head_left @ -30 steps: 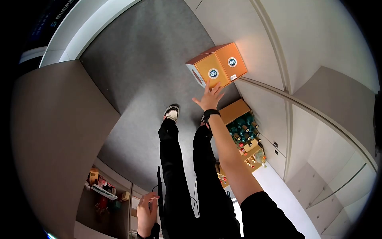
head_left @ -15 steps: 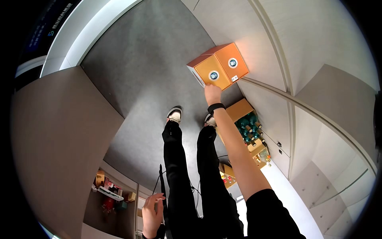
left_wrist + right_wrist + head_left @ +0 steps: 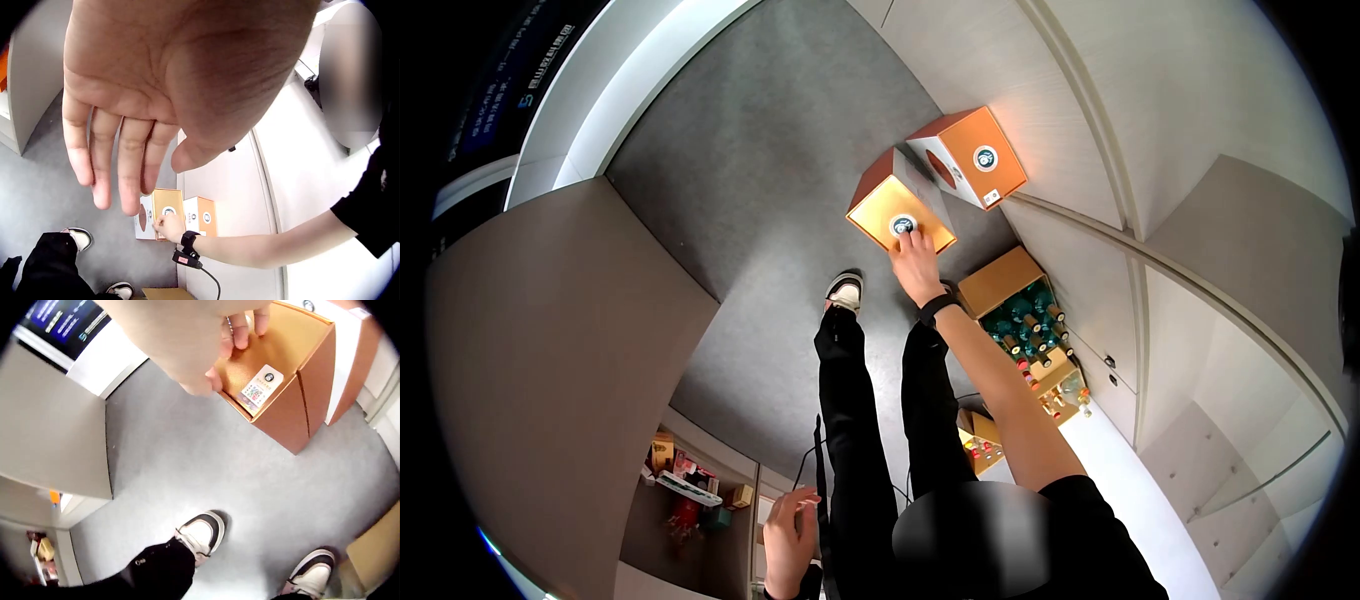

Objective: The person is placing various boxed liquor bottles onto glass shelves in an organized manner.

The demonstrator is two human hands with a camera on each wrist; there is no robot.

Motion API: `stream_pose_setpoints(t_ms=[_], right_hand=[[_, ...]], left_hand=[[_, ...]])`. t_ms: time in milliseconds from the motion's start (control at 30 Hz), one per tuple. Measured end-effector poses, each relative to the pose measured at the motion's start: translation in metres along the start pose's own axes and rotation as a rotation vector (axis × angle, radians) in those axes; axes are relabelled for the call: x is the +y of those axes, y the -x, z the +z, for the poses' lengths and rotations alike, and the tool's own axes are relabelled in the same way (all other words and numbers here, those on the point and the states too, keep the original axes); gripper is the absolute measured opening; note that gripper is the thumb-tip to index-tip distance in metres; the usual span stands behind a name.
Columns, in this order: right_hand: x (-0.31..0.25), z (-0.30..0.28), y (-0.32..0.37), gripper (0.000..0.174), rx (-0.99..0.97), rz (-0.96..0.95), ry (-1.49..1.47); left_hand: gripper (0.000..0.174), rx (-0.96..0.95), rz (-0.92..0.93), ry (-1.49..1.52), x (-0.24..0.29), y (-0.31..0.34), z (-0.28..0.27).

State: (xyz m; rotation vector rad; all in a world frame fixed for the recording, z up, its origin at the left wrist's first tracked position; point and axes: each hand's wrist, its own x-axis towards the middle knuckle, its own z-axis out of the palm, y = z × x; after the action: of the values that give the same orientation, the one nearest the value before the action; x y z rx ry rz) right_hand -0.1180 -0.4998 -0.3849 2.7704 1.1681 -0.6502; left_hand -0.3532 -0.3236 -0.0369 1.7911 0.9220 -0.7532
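Observation:
In the head view my right hand (image 3: pixel 915 266) is on the near edge of the gold top of one orange box (image 3: pixel 878 214), its fingers bent. The right wrist view has the bent fingers of this hand (image 3: pixel 181 340) on the top of the box (image 3: pixel 290 340), with the thumb at its edge beside a small label. A second orange box (image 3: pixel 978 150) stands close behind, at an angle to the first. My left hand (image 3: pixel 788 540) hangs low at the left and holds nothing; its palm (image 3: pixel 181 69) and loosely extended fingers fill the upper left wrist view.
Beside my right leg, an open carton (image 3: pixel 1000 280) holds several green bottles (image 3: pixel 1030 320). Pale cabinets (image 3: pixel 1080 310) line the right side. A low shelf (image 3: pixel 645 530) with small goods is at the lower left. A cable runs near my legs.
My right hand, spread a second ago, has closed at the box's edge and drawn that box toward me, away from the second one. My left hand has barely moved.

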Motion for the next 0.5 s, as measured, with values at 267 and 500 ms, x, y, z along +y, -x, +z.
stream_pose_setpoints(t_ms=[267, 500], right_hand=[[0.051, -0.034, -0.036, 0.094, 0.201, 0.388, -0.684], [0.058, -0.046, -0.048, 0.118, 0.05, 0.48, -0.819]], left_hand=[[0.018, -0.004, 0.05, -0.062, 0.003, -0.007, -0.002], [0.017, -0.026, -0.009, -0.037, 0.015, -0.008, 0.0]])
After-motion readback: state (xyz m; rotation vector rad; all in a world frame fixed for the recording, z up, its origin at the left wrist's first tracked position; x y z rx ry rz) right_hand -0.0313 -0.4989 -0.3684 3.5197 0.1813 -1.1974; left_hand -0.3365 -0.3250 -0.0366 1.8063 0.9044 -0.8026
